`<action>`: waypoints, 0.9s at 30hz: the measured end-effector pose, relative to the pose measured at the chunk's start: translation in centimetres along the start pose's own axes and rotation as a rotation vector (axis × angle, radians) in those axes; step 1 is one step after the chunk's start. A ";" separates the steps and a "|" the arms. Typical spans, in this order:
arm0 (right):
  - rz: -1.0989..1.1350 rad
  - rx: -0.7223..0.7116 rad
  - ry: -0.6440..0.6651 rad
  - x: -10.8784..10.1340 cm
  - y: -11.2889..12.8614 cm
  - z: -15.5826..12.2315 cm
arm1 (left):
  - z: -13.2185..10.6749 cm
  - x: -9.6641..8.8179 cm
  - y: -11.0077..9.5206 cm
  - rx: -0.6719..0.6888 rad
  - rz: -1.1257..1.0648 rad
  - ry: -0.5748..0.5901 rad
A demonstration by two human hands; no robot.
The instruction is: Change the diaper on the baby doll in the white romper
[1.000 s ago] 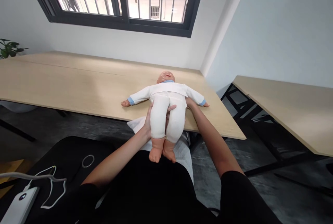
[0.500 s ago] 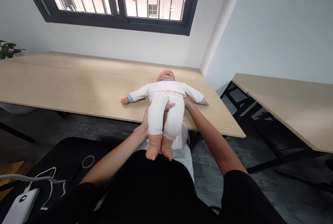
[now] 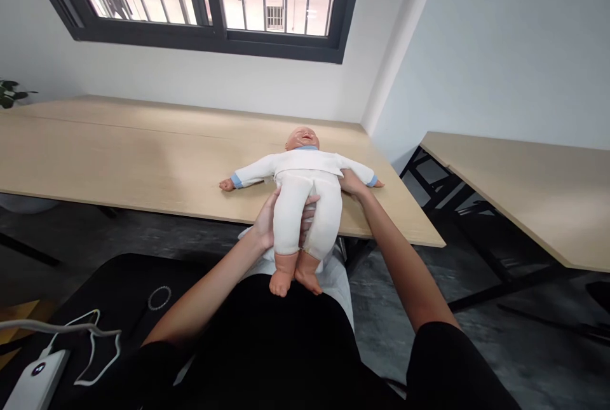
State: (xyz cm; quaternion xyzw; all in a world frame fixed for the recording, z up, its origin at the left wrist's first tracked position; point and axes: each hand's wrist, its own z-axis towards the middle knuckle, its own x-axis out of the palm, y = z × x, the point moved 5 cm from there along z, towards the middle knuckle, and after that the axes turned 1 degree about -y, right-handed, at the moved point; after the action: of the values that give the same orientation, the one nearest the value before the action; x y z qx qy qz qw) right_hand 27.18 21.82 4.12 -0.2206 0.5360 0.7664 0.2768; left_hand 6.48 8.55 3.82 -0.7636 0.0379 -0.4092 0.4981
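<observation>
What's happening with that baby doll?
A person is holding the baby doll face up, its upper body on the table and its feet past the edge. The left hand is around one leg, with fingers showing between the legs. The right hand is at the doll's other side, fingertips hidden.

Office-like room: long plain desk (image 3: 157, 156), barred window (image 3: 214, 32).

The person wears a plain black fabric top (image 3: 286, 346) with short, loose black sleeves (image 3: 443, 359) ending near the elbows, leaving slim forearms (image 3: 398, 251), left hand (image 3: 265, 222) and right hand (image 3: 351, 182) bare, and a pale grey-white cloth lower garment (image 3: 340, 286) showing beyond the top.
</observation>
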 end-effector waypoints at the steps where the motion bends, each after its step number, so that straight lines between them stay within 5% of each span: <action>1: 0.007 0.015 0.020 -0.1 -0.3 -0.1 | -0.3 -0.3 -0.1 -0.027 -0.027 0.012; 6: 0.050 0.076 0.041 -0.6 -1.7 -1.1 | -1.5 -2.9 -1.2 -0.003 0.010 -0.015; 11: -0.022 -0.010 -0.057 -0.1 -1.2 -1.1 | 0.3 -6.7 -4.9 0.346 0.421 -0.400; 16: 0.166 -0.121 0.002 1.2 -1.0 -0.6 | 4.7 -9.7 -8.8 0.609 0.821 -0.714; 21: 0.220 -0.103 0.004 1.2 -1.4 0.0 | 7.9 -12.4 -10.3 0.571 1.075 -0.620; 27: 0.111 -0.053 0.018 1.4 -1.9 0.2 | 7.6 -13.5 -9.1 0.536 1.220 -0.466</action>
State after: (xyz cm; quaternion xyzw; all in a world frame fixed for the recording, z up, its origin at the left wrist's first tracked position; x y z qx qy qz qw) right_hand 27.35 22.81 1.97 -0.2047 0.5294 0.7925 0.2230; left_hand -0.63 24.91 1.81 -0.5250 0.2494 0.1220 0.8045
